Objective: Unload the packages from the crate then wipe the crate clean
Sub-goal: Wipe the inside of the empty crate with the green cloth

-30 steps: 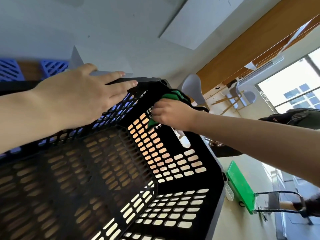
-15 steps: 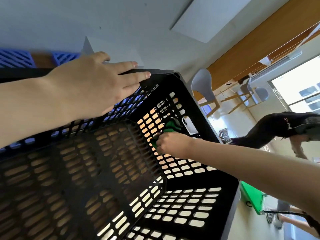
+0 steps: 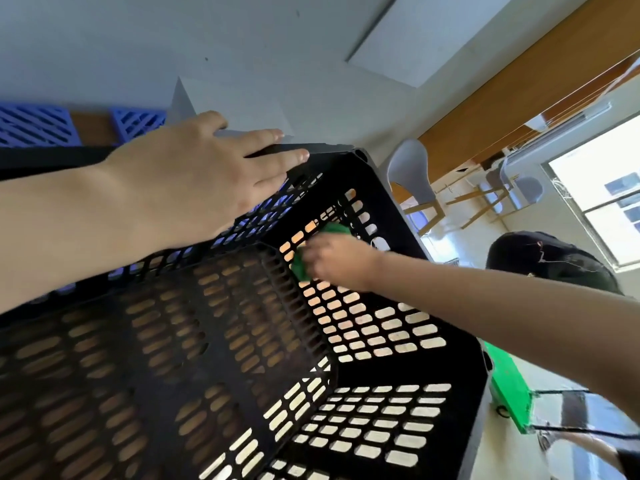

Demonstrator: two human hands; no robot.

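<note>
Wiping is judged in hand; no packages are seen in the crate (image 3: pixel 398 368), which fills the view toward 7 o'clock. The left hand (image 3: pixel 207 174) is laid flat, fingers straight, on its 12 o'clock rim. A green cloth (image 3: pixel 300 265) is gripped by the right hand (image 3: pixel 341 263) against the 2 o'clock wall. Next, the remaining walls need covering.

Only one view: worn on the head, wide-angle, rolled hard sideways. Looks forward and down into the crate (image 3: pixel 398 368) from very close, filling most of the frame with its slotted inside. Catches a strip of background with a window (image 3: pixel 602 188) at right.
</note>
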